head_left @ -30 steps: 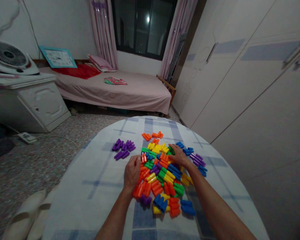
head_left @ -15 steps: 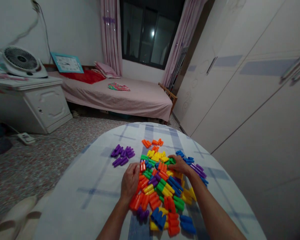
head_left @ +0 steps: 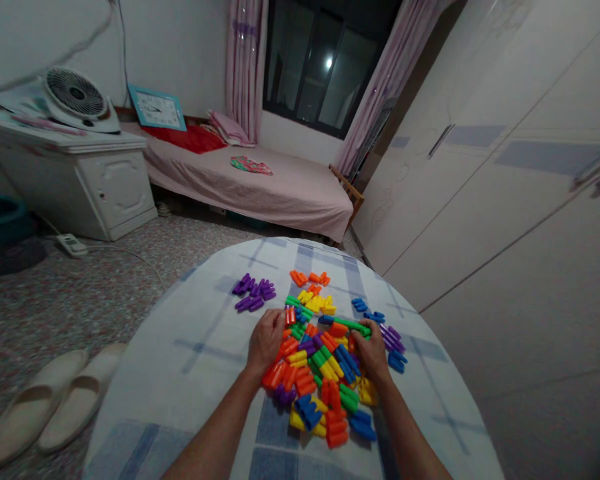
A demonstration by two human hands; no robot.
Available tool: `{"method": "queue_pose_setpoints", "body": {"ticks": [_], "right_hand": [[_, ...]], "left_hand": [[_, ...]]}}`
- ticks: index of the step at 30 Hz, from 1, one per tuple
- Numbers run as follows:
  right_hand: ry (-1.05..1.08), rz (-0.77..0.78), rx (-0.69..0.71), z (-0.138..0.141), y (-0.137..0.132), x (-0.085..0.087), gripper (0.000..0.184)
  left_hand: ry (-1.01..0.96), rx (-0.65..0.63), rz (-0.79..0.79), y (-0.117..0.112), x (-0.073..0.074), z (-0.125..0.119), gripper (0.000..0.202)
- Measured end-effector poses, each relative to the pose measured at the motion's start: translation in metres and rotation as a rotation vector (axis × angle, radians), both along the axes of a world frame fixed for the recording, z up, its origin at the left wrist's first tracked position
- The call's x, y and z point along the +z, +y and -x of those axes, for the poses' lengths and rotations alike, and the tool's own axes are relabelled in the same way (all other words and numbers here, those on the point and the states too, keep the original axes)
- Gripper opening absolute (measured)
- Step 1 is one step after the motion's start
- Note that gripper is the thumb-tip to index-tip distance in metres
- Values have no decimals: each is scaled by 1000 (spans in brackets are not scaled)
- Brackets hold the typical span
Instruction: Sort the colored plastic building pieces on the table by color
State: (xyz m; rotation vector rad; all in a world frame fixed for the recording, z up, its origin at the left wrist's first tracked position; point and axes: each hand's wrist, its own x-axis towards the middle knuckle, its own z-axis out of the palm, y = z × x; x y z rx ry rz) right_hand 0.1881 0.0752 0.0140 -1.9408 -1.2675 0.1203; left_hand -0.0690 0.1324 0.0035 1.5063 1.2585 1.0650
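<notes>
A mixed heap of bullet-shaped plastic building blocks lies on the table, with joined green and yellow blocks (head_left: 327, 363) in its middle. At the heap's left edge, my left hand (head_left: 267, 341) is closed on a red-orange block (head_left: 291, 315). On the other side my right hand (head_left: 373, 350) pinches a long green block piece (head_left: 353, 325) between thumb and fingers. A blue block (head_left: 326, 320) is at the green piece's left end; I cannot tell whether they are joined. An orange block (head_left: 337, 330) lies just below it.
Sorted groups lie around the heap: purple blocks (head_left: 254, 293) at left, orange blocks (head_left: 310, 277) at the back, blue blocks (head_left: 367, 310) and purple blocks (head_left: 393, 338) at right. A checked cloth covers the round table (head_left: 180, 393). Beyond are a bed (head_left: 290, 190) and wardrobe (head_left: 480, 233).
My right hand has drawn back toward me and now has a long green piece lifted in its fingers. My left hand keeps the red-orange block. The camera view has tilted and shifted.
</notes>
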Motion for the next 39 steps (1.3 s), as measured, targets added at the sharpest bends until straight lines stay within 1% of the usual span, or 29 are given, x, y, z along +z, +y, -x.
{"method": "queue_pose_setpoints", "body": {"ticks": [3, 6, 9, 12, 16, 20, 23, 26, 30, 33, 36, 39], "right_hand": [[40, 12, -29, 0, -7, 8, 44], [74, 24, -48, 5, -14, 17, 44], [106, 53, -25, 20, -17, 24, 44], [128, 84, 40, 42, -17, 29, 43], [153, 107, 103, 67, -16, 31, 43], [206, 123, 106, 76, -17, 27, 42], [253, 130, 87, 69, -23, 25, 42], [290, 106, 11, 49, -40, 27, 43], [312, 89, -128, 7, -83, 33, 43], [306, 108, -195, -19, -117, 35, 43], [289, 145, -222, -31, -138, 31, 42], [247, 156, -220, -32, -140, 22, 42]], "left_hand": [[-18, -2, -23, -1, 1, -1, 48], [-39, -13, -71, -1, 5, -1, 48], [-54, -49, -135, -2, 8, -2, 50], [-70, -99, -169, -2, 8, -3, 52], [-98, -151, -129, -2, 2, -5, 49], [-148, -191, -52, -2, -2, -8, 46], [-200, -216, 15, 0, -3, -7, 47], [-251, -189, 89, 5, -3, -2, 50], [-258, -55, 148, 11, -3, 4, 51], [-218, -6, 150, 11, -4, 4, 50], [-163, -10, 133, 9, -6, 2, 50], [-115, -24, 121, 8, -8, 0, 50]]}}
